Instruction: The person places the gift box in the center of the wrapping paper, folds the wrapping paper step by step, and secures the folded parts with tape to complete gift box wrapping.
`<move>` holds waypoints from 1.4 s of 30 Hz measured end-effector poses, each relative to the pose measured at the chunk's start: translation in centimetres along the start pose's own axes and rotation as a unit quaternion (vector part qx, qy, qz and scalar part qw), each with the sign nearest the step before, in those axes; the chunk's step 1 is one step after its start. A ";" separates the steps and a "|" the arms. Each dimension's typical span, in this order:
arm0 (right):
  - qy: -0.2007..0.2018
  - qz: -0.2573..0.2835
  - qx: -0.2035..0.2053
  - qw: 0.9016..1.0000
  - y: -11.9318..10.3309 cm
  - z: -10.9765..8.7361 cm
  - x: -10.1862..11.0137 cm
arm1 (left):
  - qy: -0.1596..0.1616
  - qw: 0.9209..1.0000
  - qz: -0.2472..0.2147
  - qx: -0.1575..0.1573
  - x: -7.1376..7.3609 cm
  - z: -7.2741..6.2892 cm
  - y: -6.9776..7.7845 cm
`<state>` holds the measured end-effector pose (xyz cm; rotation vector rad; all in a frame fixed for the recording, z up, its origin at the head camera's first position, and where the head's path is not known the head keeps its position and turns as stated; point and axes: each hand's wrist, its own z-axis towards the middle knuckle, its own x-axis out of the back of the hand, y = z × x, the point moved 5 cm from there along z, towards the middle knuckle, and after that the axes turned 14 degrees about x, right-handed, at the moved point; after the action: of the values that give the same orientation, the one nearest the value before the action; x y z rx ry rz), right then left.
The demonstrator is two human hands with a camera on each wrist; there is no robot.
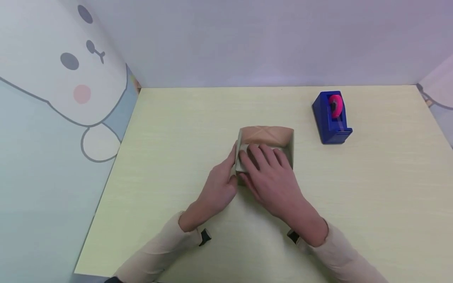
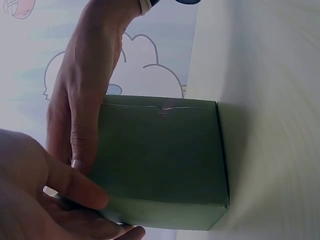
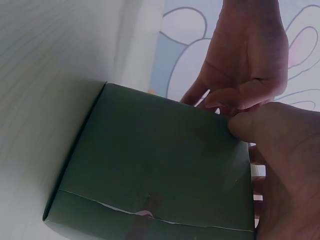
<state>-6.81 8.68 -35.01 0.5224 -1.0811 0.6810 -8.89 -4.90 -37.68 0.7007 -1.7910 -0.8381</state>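
A small green cardboard box point(image 2: 160, 155) with an open top stands on the table in front of me. In the head view, a brown paper-like panel point(image 1: 266, 135) shows along its far inner side. My left hand point(image 1: 219, 188) holds the left side, fingers laid along that wall and thumb by the near corner. My right hand point(image 1: 277, 190) reaches over the near wall, fingertips down inside the opening. From the right wrist view, its thumb point(image 3: 245, 124) presses the outer front face at the top edge, pinching that wall. Most of the inside is hidden under the right hand.
A blue tape dispenser point(image 1: 330, 124) with a pink roll point(image 1: 336, 106) stands behind and to the right of the box on the pale table point(image 1: 170, 137). A plain wall point(image 1: 269, 43) rises at the table's far edge, and a cartoon-printed panel point(image 1: 39, 125) borders the left side.
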 end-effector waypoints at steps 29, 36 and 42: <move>0.045 0.078 -0.011 0.996 0.5 -1.1 1.2 | 0.132 0.975 0.166 -0.061 1.7 -1.1 1.3; 0.004 0.095 -0.024 0.995 0.8 -1.1 1.4 | 0.236 0.935 0.225 -0.141 2.7 -1.0 2.5; 0.006 0.100 -0.021 0.995 0.7 -0.9 1.4 | 0.217 0.946 0.204 -0.124 2.8 -0.6 2.9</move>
<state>-6.37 10.09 -34.06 0.3765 -1.1439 0.8335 -9.54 -5.49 -33.64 0.2987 -1.3346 -0.5598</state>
